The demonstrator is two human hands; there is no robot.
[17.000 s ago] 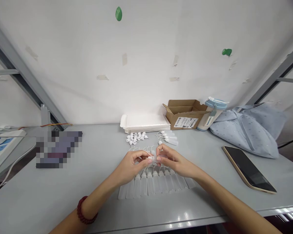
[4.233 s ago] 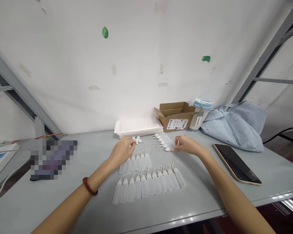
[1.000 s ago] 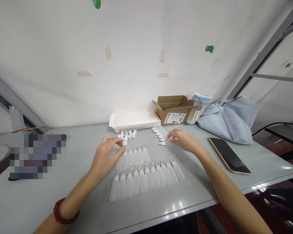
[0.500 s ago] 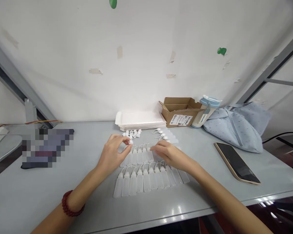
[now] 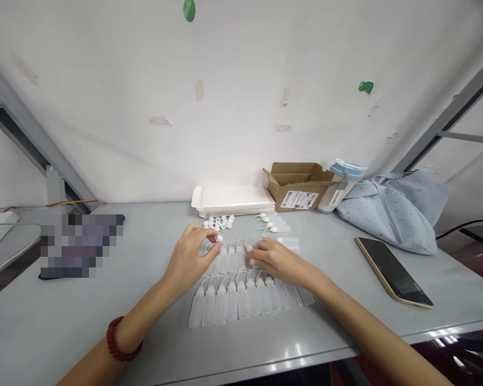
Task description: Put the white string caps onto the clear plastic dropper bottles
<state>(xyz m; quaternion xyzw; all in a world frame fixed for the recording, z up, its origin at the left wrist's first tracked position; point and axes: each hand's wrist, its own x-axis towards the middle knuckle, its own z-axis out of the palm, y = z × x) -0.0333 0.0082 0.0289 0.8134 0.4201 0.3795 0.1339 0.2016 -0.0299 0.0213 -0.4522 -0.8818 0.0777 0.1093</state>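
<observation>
Between thumb and forefinger, my left hand (image 5: 195,249) pinches a small white cap (image 5: 219,239) above the far end of a row of bottles. My right hand (image 5: 273,260) has its fingers curled round the small translucent squeeze bottle (image 5: 249,250) at the right end of that row; its lower part is hidden by the fingers. Nearer me lies another row of such bottles (image 5: 242,300), with white tethers looping from their necks. Loose white caps (image 5: 218,222) are piled beyond my left hand. More bottles (image 5: 279,228) lie sideways beyond my right hand.
White padded envelopes (image 5: 235,199) are stacked against the wall beside an open cardboard box (image 5: 300,195). A cup (image 5: 338,187), a blue cloth bag (image 5: 390,214) and a phone (image 5: 393,271) lie to the right. On the left is a blurred dark item (image 5: 82,246).
My right hand has come slightly nearer me, its fingers now curled round the end bottle. My left hand has shifted a little right, still pinching the cap. The view has tilted slightly.
</observation>
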